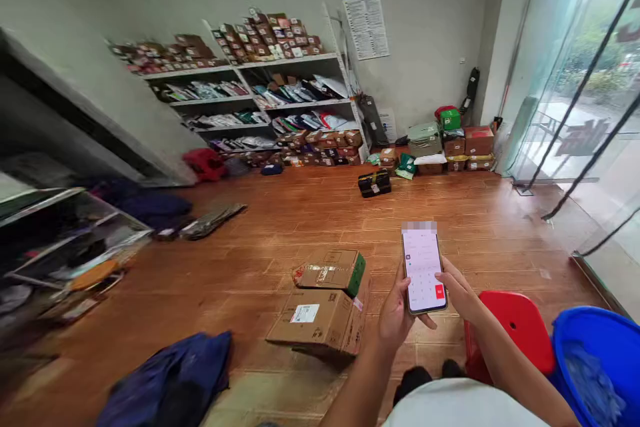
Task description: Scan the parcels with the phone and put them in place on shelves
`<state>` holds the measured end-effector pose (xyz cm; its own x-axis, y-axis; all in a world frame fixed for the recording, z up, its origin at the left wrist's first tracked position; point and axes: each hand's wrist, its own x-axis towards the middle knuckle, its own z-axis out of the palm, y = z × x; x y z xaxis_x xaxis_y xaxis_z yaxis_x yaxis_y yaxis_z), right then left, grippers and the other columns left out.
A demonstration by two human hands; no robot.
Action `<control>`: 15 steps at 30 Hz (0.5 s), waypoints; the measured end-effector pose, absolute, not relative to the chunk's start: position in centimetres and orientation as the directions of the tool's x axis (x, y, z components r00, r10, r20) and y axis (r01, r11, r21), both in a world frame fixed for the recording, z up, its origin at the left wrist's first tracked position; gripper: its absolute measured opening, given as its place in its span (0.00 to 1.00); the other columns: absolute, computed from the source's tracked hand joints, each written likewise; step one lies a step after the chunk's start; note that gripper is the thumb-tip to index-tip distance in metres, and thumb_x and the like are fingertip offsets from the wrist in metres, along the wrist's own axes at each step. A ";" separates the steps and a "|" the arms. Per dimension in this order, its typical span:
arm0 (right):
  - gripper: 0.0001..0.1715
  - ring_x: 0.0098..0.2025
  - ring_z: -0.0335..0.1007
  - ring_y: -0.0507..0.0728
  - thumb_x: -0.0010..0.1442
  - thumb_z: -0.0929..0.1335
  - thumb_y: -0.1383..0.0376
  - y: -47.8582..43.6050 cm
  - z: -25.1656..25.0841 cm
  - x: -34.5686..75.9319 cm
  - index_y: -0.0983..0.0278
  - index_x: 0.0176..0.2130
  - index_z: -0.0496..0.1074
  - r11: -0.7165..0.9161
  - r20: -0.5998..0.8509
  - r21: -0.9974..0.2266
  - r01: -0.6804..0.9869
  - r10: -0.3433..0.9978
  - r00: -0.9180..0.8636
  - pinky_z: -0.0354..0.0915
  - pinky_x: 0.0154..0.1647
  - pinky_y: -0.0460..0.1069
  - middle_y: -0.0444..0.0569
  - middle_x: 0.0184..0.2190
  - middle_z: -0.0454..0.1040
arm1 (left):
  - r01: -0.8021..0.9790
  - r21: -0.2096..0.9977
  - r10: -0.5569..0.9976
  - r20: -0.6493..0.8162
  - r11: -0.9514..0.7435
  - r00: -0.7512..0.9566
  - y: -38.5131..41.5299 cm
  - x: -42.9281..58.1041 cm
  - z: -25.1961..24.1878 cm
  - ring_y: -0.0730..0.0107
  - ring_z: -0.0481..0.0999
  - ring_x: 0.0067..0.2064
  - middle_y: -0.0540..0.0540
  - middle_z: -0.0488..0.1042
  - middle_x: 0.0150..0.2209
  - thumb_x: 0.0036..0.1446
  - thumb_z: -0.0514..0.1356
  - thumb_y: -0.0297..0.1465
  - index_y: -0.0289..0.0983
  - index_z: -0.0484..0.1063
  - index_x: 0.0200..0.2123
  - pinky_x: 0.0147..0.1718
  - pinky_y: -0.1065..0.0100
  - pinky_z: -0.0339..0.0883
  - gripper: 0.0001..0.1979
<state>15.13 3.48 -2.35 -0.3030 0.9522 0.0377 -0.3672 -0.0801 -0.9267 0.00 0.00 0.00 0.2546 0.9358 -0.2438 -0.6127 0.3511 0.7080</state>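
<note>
A smartphone [423,260] is held upright in front of me, its lit screen showing a number keypad with a red key at the lower right. My left hand [396,310] is closed around the phone's left edge, thumb at the side of the screen. On the other side, my right hand [457,285] grips the right edge, and its thumb lies over the keypad. Left of the phone, a large cardboard box [317,317] with a white label rests on the floor. A smaller taped carton [330,270] with a green end sits against its far side.
A red stool [515,327] and a blue bin [585,320] with plastic inside stand at my right. Dark blue cloth [170,373] lies front left. Parcel-filled shelves [295,104] line the back wall. A black parcel [374,183] is on the wooden floor [240,233].
</note>
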 end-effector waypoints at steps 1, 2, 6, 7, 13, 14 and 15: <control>0.27 0.51 0.74 0.66 0.58 0.66 0.57 5.0 -2.3 14.7 0.60 0.55 0.73 -0.091 0.040 -0.928 -0.362 0.940 -0.339 0.68 0.53 0.59 0.51 0.52 0.80 | -0.610 0.715 0.940 -0.278 0.341 0.200 1.3 -0.3 -0.2 0.52 0.84 0.41 0.36 0.75 0.60 0.58 0.65 0.41 0.46 0.35 0.76 0.13 0.73 0.71 0.53; 0.27 0.52 0.73 0.66 0.57 0.66 0.58 6.6 -2.3 14.1 0.60 0.55 0.73 -0.102 0.042 -0.930 -0.354 0.926 -0.376 0.68 0.53 0.59 0.51 0.53 0.79 | -0.610 0.720 0.941 -0.303 0.331 0.153 2.6 -0.7 -0.4 0.52 0.84 0.41 0.36 0.75 0.61 0.60 0.64 0.40 0.47 0.34 0.76 0.13 0.72 0.71 0.52; 0.32 0.56 0.71 0.66 0.52 0.66 0.63 13.5 -2.9 11.1 0.59 0.57 0.72 -0.127 0.046 -0.951 -0.282 0.844 -0.534 0.65 0.59 0.61 0.50 0.56 0.77 | -0.631 0.727 0.949 -0.313 0.272 0.049 8.0 -3.7 -0.9 0.53 0.84 0.40 0.37 0.76 0.59 0.63 0.61 0.38 0.47 0.41 0.75 0.14 0.68 0.74 0.44; 0.33 0.57 0.70 0.66 0.51 0.66 0.65 15.4 -3.2 10.0 0.58 0.57 0.72 -0.126 0.050 -0.956 -0.265 0.820 -0.570 0.64 0.60 0.61 0.49 0.57 0.77 | -0.644 0.722 0.956 -0.291 0.253 0.050 9.3 -4.9 -1.1 0.55 0.84 0.39 0.38 0.77 0.58 0.64 0.60 0.37 0.47 0.45 0.75 0.15 0.67 0.75 0.41; 0.36 0.62 0.68 0.67 0.51 0.67 0.66 27.5 -5.3 0.2 0.57 0.60 0.70 -0.097 0.122 -0.954 -0.283 0.737 -0.664 0.61 0.65 0.63 0.49 0.60 0.76 | -0.699 0.700 0.989 -0.131 0.145 0.075 19.2 -15.0 -2.5 0.58 0.83 0.37 0.42 0.79 0.55 0.64 0.57 0.35 0.48 0.57 0.71 0.20 0.65 0.78 0.32; 0.36 0.63 0.67 0.67 0.51 0.67 0.65 29.5 -5.5 -1.6 0.57 0.60 0.70 -0.103 0.115 -0.956 -0.276 0.732 -0.672 0.60 0.65 0.64 0.49 0.60 0.76 | -0.694 0.708 0.991 -0.113 0.132 0.072 21.1 -16.8 -2.5 0.57 0.83 0.39 0.42 0.79 0.56 0.64 0.57 0.35 0.49 0.56 0.71 0.20 0.66 0.79 0.33; 0.36 0.63 0.67 0.68 0.51 0.67 0.65 31.5 -5.6 -3.4 0.58 0.60 0.71 -0.114 0.101 -0.957 -0.268 0.733 -0.672 0.60 0.66 0.64 0.50 0.60 0.76 | -0.690 0.713 0.992 -0.101 0.126 0.076 23.0 -18.4 -2.5 0.57 0.83 0.39 0.42 0.78 0.57 0.64 0.57 0.36 0.50 0.55 0.72 0.21 0.66 0.79 0.34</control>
<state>-3.42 31.48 -5.65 -0.6721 0.7335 0.1013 -0.2684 -0.1137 -0.9566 -18.43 22.99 -2.49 0.0758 0.9919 -0.1015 -0.6902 0.1257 0.7126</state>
